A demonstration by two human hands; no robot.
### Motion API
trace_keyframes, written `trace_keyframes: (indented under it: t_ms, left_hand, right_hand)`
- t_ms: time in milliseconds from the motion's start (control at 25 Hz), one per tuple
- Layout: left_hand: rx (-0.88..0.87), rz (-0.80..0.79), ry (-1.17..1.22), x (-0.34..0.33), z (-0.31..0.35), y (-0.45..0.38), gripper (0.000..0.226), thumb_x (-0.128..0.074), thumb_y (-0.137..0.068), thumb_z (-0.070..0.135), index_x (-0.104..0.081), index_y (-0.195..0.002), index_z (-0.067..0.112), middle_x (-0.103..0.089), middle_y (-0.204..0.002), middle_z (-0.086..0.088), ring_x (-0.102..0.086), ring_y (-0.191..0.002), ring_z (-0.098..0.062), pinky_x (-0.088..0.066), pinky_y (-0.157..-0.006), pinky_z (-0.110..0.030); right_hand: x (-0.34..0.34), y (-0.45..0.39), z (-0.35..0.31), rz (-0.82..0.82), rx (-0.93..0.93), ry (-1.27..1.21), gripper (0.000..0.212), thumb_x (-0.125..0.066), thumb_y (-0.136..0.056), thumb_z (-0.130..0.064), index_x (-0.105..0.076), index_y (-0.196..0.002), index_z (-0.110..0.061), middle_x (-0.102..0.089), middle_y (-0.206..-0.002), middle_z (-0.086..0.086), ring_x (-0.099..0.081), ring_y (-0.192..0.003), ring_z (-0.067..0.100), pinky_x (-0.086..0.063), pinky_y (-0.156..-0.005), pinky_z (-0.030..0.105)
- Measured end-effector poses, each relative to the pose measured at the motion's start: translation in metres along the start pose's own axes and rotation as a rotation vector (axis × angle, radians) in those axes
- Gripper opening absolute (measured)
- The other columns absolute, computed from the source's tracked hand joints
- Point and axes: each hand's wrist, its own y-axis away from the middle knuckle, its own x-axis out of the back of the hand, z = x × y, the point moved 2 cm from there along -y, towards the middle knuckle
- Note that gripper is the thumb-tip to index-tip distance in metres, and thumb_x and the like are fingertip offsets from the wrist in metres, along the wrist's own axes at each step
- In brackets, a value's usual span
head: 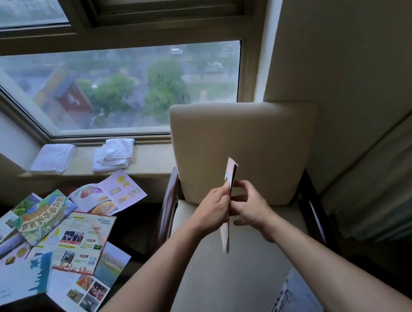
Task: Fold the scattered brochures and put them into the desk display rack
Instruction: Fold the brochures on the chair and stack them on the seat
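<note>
We've got our left hand [213,207] and right hand [249,206] pinching one folded brochure [231,178]; scattered brochures [79,238] unfolded, rack unseen.

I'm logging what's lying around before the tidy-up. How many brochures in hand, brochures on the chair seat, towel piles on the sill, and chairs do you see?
Folded brochure held by left hand and right hand: 1
Brochure on the chair seat: 1
White towel piles on the sill: 2
Chair: 1
Total: 5
The overlapping brochures on the dark table can't be counted exactly.
</note>
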Motion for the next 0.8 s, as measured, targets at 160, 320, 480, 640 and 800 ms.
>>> trace_keyframes:
  t_ms: [160, 320, 480, 640, 800]
  left_hand:
    - [0.108, 0.115, -0.085, -0.013, -0.031, -0.001, 0.046, -0.047, -0.093, 0.011, -0.055, -0.138, 0.018, -0.056, -0.128, -0.004, -0.055, -0.120, -0.020, -0.046, -0.106, -0.038]
    - [0.303, 0.252, 0.017, -0.037, -0.084, -0.005, 0.050, -0.067, -0.088, 0.016, -0.051, -0.135, 0.012, -0.065, -0.117, -0.005, -0.065, -0.104, -0.019, -0.056, -0.092, -0.045]
    - [0.426, 0.088, -0.086, -0.122, -0.160, -0.014, 0.024, -0.070, -0.087, 0.021, -0.060, -0.108, 0.015, -0.069, -0.093, -0.004, -0.072, -0.085, -0.025, -0.061, -0.075, -0.044]
    - [0.392, -0.061, -0.277, -0.226, -0.225, -0.005, 0.021, -0.065, -0.085, 0.027, -0.059, -0.102, 0.016, -0.066, -0.100, -0.007, -0.065, -0.091, -0.028, -0.050, -0.073, -0.031]
    - [0.334, -0.177, -0.345, -0.310, -0.271, 0.021, 0.033, -0.059, -0.088, 0.016, -0.055, -0.118, 0.002, -0.052, -0.119, -0.018, -0.054, -0.107, -0.038, -0.039, -0.090, -0.037]
  right_hand:
    - [0.012, -0.002, 0.029, 0.155, -0.046, -0.060, 0.028, -0.060, -0.092, -0.011, -0.061, -0.111, -0.031, -0.074, -0.106, 0.002, -0.074, -0.092, 0.026, -0.064, -0.071, 0.050]
    - [0.038, -0.005, 0.084, 0.220, -0.166, -0.105, 0.033, -0.053, -0.089, -0.002, -0.062, -0.099, -0.032, -0.077, -0.100, -0.002, -0.078, -0.077, 0.020, -0.062, -0.055, 0.039]
    - [0.059, -0.002, 0.202, 0.333, -0.342, -0.001, 0.023, -0.056, -0.092, -0.010, -0.059, -0.106, -0.028, -0.075, -0.106, 0.001, -0.076, -0.083, 0.026, -0.064, -0.064, 0.045]
    - [0.066, 0.029, 0.321, 0.444, -0.500, 0.174, 0.045, -0.063, -0.093, -0.019, -0.044, -0.133, -0.026, -0.066, -0.121, 0.000, -0.065, -0.100, 0.023, -0.055, -0.078, 0.037]
    - [0.052, 0.067, 0.407, 0.563, -0.673, 0.213, 0.066, -0.067, -0.088, -0.018, -0.039, -0.147, -0.018, -0.058, -0.137, 0.010, -0.059, -0.120, 0.033, -0.048, -0.088, 0.038]
